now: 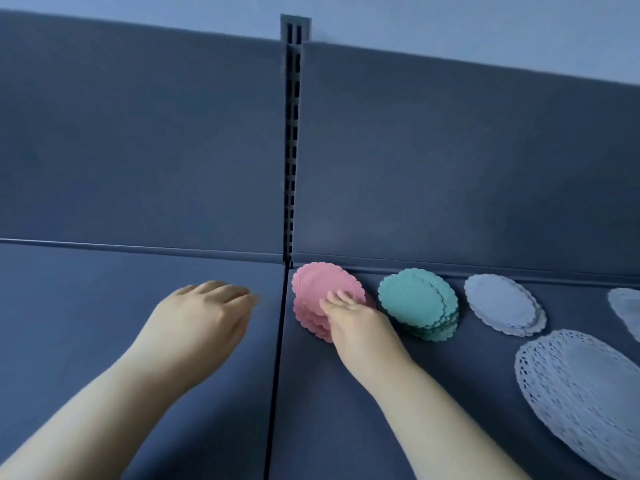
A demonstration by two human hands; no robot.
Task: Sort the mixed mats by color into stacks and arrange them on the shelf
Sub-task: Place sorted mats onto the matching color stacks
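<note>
Nearest, on the right of the shelf (433, 393), lies a large white lace mat (585, 410), flat and alone. A dark seam (277, 375) splits the shelf into left and right panels. Farther back, a row of stacks runs along the back wall: the pink mats (318, 285) just right of the seam, the green mats (412, 303) beside them, then small white mats (502, 306), and one more white mat (628, 306) cut off by the right edge. A slotted upright (292, 150) rises behind the seam.

The left hand (204, 317) hovers over the left panel, fingers loosely extended, holding nothing. The right hand (356, 323) reaches onto the pink mats, its fingers (341, 297) laid fairly straight over the tilted top mat (the thumb is hidden, so I cannot tell whether it pinches).
</note>
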